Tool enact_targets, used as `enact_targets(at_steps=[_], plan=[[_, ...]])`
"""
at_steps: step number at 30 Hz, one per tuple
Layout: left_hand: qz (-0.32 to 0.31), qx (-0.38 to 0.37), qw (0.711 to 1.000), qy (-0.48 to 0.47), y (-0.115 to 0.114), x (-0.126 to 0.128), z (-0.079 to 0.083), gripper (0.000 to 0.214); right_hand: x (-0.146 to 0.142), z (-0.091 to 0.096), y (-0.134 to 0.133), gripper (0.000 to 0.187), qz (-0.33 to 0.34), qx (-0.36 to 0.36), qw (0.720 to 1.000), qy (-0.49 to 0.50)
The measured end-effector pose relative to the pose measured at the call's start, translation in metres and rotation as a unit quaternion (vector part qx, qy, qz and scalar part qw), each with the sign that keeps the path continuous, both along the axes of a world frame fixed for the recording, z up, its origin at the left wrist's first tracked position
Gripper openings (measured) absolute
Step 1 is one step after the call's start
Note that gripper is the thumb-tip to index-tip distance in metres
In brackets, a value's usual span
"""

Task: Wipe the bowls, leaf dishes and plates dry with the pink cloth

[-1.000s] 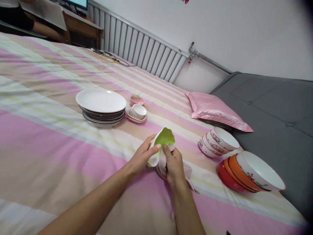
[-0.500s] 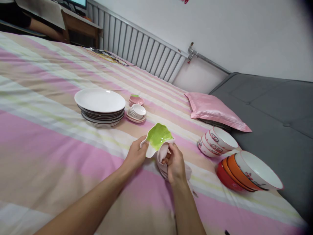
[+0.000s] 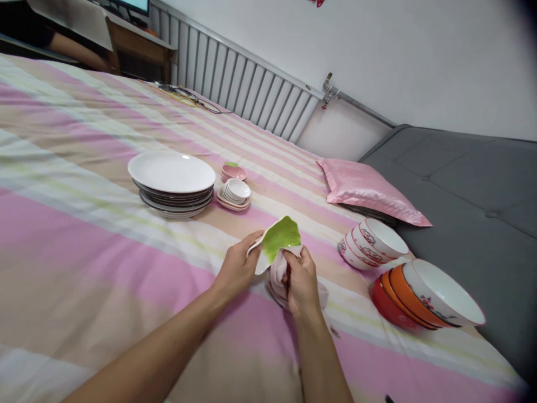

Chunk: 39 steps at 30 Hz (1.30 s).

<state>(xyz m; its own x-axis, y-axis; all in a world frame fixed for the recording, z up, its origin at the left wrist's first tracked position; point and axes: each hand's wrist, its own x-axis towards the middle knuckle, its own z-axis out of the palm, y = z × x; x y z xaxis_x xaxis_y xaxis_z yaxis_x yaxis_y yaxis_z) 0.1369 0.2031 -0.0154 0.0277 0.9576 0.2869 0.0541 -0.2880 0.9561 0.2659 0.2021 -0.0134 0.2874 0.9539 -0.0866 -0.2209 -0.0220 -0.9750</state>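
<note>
Head view: left hand (image 3: 237, 267) grips green leaf dish (image 3: 280, 239), now tilted back up after lying flatter; right hand (image 3: 301, 277) clenches pink cloth (image 3: 279, 268) against its rim, above the bed (image 3: 84, 235). Wiping continues, apparently.

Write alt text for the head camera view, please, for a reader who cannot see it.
Two bare hands work over a striped bedspread: the left hand holds a green leaf-shaped dish, and the right hand presses a pale pink cloth against it. Around them lie a stack of white plates, patterned bowls and orange bowls.
</note>
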Motion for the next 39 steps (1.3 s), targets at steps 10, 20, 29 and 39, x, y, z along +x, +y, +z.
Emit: enact_targets(at_steps=[10, 20, 29, 39], plan=[[-0.041, 0.042, 0.998, 0.031, -0.004, 0.001, 0.005, 0.041, 0.008, -0.003, 0.005, 0.036, -0.048, 0.031, 0.998, 0.022], [-0.020, 0.028, 0.999, 0.001, -0.004, 0.001, 0.004, 0.039, 0.006, -0.001, 0.003, 0.038, 0.001, -0.001, 1.000, 0.017], [-0.050, 0.024, 0.998, -0.008, -0.003, 0.001, 0.007, 0.040, 0.008, -0.005, 0.005, 0.039, -0.014, 0.036, 0.999, 0.014], [-0.055, 0.011, 0.998, -0.027, -0.002, 0.000, 0.003, 0.038, 0.021, -0.011, 0.009, 0.027, -0.013, 0.090, 0.986, -0.140]])
